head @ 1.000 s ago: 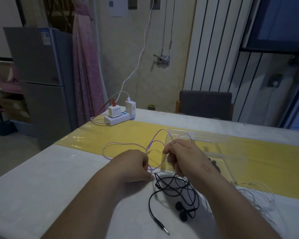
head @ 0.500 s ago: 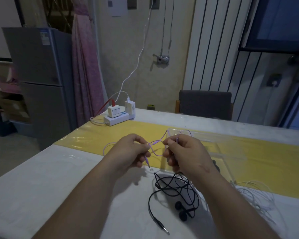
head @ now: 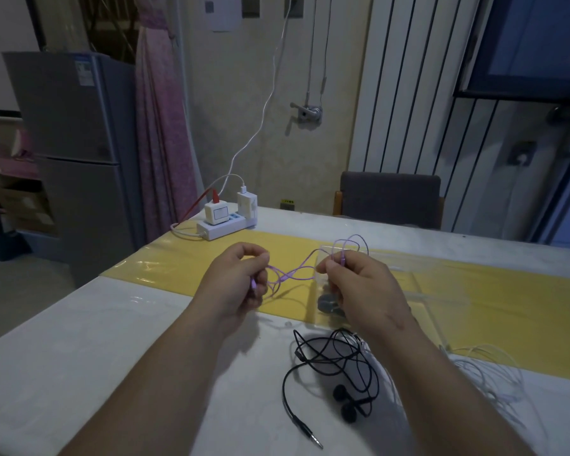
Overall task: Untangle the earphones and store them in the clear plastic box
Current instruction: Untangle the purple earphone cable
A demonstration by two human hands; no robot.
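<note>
Head view: fingers (head: 260,258) of the left hand (head: 236,281) are curled, pinching one end of the purple earphones (head: 297,274) between thumb and forefinger. The right hand (head: 359,287) pinches the other part of the cord the same way, with a loop rising above its knuckles. Between the two hands the cord hangs in crossed, slack strands above the yellow runner (head: 524,311). The clear plastic box (head: 435,297) lies on the runner just behind the right hand, holding dark items partly hidden by that hand. Nearer the viewer, black earphones (head: 336,363) lie tangled on the white table (head: 79,340); white earphones (head: 494,373) lie to their right. A power strip (head: 224,225) sits at the far table edge, a chair (head: 389,195) beyond.
</note>
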